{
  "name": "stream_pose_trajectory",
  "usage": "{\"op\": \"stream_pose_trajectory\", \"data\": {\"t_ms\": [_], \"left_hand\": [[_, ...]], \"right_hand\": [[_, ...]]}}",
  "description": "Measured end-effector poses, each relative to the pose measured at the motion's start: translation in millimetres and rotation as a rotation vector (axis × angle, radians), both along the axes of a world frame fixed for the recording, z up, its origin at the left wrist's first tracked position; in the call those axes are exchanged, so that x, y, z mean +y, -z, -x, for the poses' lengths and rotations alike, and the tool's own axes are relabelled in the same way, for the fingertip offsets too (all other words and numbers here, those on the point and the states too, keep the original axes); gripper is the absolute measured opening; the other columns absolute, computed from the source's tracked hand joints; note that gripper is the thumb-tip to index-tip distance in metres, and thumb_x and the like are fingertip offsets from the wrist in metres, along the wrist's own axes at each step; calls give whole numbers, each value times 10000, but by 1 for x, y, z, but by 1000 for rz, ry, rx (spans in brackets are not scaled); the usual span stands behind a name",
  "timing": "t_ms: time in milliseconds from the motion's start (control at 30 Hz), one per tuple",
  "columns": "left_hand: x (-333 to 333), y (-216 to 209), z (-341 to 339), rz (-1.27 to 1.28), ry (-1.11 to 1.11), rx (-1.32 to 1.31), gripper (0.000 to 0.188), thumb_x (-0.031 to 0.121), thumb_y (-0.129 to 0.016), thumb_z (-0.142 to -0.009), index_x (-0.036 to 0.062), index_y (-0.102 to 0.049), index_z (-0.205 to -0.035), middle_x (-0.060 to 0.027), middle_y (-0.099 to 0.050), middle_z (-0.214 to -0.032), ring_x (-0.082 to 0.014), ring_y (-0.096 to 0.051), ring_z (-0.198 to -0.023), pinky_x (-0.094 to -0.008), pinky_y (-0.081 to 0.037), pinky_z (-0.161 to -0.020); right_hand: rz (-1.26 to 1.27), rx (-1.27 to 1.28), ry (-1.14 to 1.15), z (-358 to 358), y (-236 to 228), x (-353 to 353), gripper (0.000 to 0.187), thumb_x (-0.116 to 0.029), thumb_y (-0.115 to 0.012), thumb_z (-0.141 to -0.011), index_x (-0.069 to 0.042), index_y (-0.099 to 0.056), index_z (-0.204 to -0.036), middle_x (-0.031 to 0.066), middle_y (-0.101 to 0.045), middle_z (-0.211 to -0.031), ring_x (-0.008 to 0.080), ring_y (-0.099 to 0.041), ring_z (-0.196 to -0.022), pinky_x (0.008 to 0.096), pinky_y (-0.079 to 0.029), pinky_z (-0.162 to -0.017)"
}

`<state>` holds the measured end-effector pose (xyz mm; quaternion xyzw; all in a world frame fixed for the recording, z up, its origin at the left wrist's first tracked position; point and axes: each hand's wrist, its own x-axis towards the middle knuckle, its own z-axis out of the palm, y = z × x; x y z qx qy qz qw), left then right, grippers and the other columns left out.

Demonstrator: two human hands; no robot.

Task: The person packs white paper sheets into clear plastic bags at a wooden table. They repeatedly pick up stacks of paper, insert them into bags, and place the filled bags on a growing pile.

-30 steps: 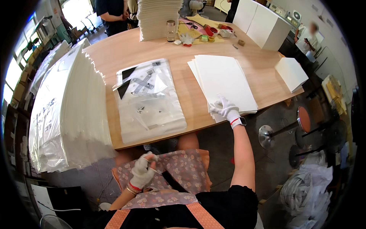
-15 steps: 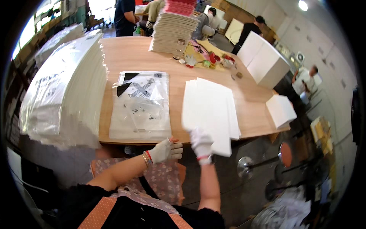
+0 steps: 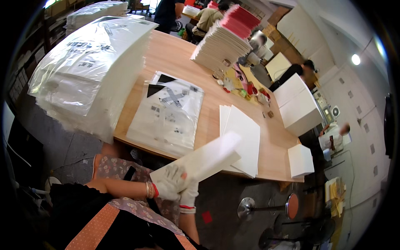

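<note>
A white paper stack [image 3: 208, 156] is held tilted above the table's front edge, close to my body. My left hand [image 3: 168, 183], in a white glove, is closed on its near end. My right hand [image 3: 189, 195], also gloved, grips the same end just beside the left; its fingers are partly hidden. Beyond the held stack, more white sheets [image 3: 246, 133] lie slightly fanned on the table. To their left is a pile of clear printed plastic bags [image 3: 171, 112] with black corners and a crossed pencil-and-ruler picture.
A tall pile of plastic-wrapped packs [image 3: 83, 62] stands at the left of the wooden table [image 3: 166, 50]. At the back are a white and red paper stack [image 3: 221, 46] and scattered tools [image 3: 250, 89]. White blocks [image 3: 300, 160] sit at right, a stool [image 3: 291, 206] below. Several people work beyond.
My right hand has moved from the sheets on the table toward my left hand, bringing some sheets along. My left hand has closed on them. The view has turned.
</note>
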<state>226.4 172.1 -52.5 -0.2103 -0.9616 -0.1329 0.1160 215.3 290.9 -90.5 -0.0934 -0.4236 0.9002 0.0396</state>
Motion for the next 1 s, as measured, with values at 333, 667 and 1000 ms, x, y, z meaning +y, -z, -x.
{"op": "stream_pose_trajectory", "data": {"t_ms": [333,667,1000], "left_hand": [[-110,-133,115,-372,-365,96,577,215,-619,-784,45,-433,-1303,-199,-541,-1187,-287,-505,-1151,-394,-416,-915],[-129,-127,159,-1834,356,-917,477,129,-553,-899,-1,-383,-1325,-102,-595,-1176,-88,-583,-808,-178,-464,-664],[-13,-123,69,-387,540,-403,395,188,-552,-829,161,-537,-1223,-118,-578,-949,-302,-612,-867,-381,-490,-768]], "right_hand": [[-614,103,83,-6,-44,27,430,-232,-603,-899,38,-491,-1215,98,-600,-1101,190,-593,-919,314,-496,-785],[-1376,230,48,-40,-116,72,352,-225,-689,-799,-7,-605,-1063,141,-660,-970,251,-647,-835,351,-511,-746],[-2243,586,-252,47,-33,66,341,-275,-585,-824,-92,-581,-1112,137,-629,-1024,331,-602,-948,390,-496,-790]]}}
